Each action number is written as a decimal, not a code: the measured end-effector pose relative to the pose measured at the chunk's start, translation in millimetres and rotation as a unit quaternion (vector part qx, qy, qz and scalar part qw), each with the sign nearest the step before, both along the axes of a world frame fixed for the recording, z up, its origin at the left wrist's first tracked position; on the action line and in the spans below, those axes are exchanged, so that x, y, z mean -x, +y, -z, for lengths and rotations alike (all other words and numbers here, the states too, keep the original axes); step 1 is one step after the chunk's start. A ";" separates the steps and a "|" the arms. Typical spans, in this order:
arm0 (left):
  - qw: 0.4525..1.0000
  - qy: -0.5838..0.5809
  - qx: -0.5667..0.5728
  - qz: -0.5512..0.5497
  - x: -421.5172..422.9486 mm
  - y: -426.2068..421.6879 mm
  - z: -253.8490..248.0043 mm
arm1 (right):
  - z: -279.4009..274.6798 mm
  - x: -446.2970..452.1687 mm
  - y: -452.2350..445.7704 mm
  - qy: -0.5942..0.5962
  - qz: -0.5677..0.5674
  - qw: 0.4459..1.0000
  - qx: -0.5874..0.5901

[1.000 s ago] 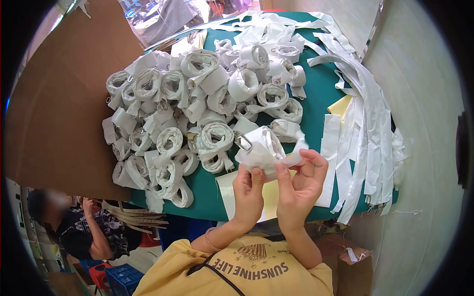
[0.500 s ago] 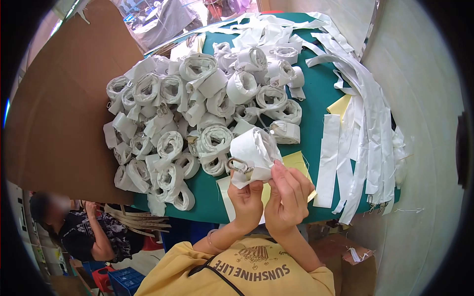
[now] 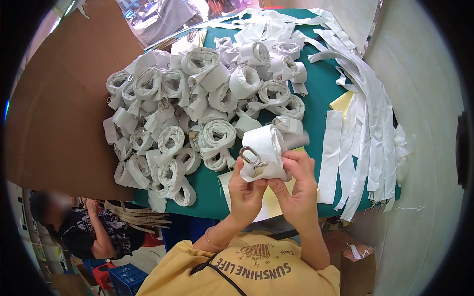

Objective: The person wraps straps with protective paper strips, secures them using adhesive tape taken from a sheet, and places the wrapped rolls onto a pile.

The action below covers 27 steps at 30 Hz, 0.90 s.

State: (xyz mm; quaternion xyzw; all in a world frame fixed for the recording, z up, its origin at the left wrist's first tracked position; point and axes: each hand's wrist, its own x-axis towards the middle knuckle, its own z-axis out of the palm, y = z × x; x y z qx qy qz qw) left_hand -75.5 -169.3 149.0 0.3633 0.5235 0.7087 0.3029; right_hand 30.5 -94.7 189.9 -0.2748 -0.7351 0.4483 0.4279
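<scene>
Between my two hands, above the near part of the table, is a rolled white strap with a metal snap hook on its near left side. My left hand grips the roll's lower left, close to the hook. With fingers and thumb, my right hand holds the roll's lower right edge. A loose white end blurs just beyond the roll's right side. Under my hands lies a pale yellow sheet, partly hidden. Several more rolled white straps, some with metal hooks, are heaped to the left.
The green table carries long flat white straps along its right side. A brown cardboard panel stands at the left. Another person is at lower left, near a blue crate. A cardboard box stands at lower right.
The held roll has shifted slightly right and turned, showing the hook more plainly. My right hand has moved from pinching at the front to gripping the roll's right edge.
</scene>
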 end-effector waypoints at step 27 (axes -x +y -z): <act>0.782 0.222 0.341 0.473 50.7 78.7 -92.5 | -34.9 -42.2 107.8 -0.212 -0.344 0.791 0.460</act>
